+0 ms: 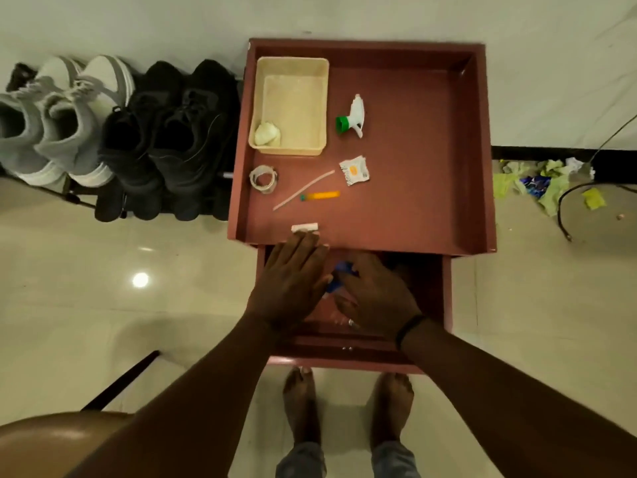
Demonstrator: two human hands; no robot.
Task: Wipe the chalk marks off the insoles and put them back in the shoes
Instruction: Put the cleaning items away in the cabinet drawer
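Both hands cover most of the open drawer (437, 288), leaving only a scrap of a blue object (339, 276) visible between the left hand (293, 281) and the right hand (379, 298); its identity cannot be told. The grey shoes (41, 132) run off the left edge. The insides of the black shoes (165, 136) are lost in shadow.

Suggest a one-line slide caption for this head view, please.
Both hands, left hand and right hand, reach into the open drawer; shoes wait beside it.
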